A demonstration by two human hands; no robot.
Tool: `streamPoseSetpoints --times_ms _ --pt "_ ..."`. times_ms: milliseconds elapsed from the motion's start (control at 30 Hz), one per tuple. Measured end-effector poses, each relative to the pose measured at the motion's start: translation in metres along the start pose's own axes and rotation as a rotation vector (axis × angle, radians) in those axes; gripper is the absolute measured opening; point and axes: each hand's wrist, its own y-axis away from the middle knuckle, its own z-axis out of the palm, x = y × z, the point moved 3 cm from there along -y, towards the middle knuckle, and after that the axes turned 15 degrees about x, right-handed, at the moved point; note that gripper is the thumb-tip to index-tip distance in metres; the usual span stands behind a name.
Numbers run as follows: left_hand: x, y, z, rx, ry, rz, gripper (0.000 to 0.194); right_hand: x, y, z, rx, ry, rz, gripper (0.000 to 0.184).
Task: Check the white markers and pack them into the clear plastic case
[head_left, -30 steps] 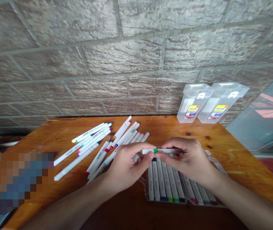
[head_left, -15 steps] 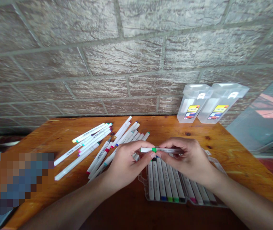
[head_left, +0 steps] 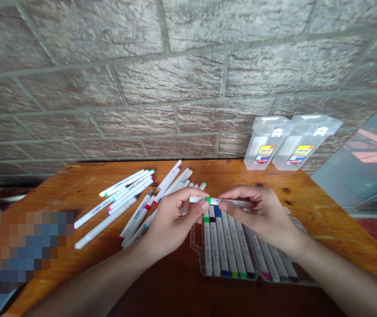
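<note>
Both my left hand [head_left: 174, 215] and my right hand [head_left: 261, 215] hold a white double-ended marker with a green band [head_left: 219, 201] level above the table. My left fingers pinch it near the green band, and my right fingers hold its other half. Under my hands lies a clear plastic tray [head_left: 196, 243] holding a row of white markers with coloured ends. Left of my left hand lies a loose heap of white markers [head_left: 127, 196]. My left wrist hides part of that heap.
Two clear plastic marker cases [head_left: 266, 143] [head_left: 307, 142] stand against the brick wall [head_left: 175, 88] on the orange wooden table [head_left: 238, 174]. A pixelated blur [head_left: 20, 251] covers the left edge, and a glass panel [head_left: 356, 167] stands to the right.
My hands have raised the marker slightly toward the wall and a little left. More of the tray's marker tops now show, including green, black and blue ends.
</note>
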Motion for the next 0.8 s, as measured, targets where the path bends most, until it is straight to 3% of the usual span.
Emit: streamPoseSetpoints --times_ms 433,800 --pt "0.0022 -0.0071 -0.0031 0.059 0.15 -0.147 0.024 -0.0003 -0.0057 -0.0048 0.03 -0.108 0.124 0.014" --pt "-0.0015 -0.0072 -0.0063 0.122 0.366 -0.204 0.016 0.0045 -0.0039 -0.009 0.072 -0.244 0.218 0.014"
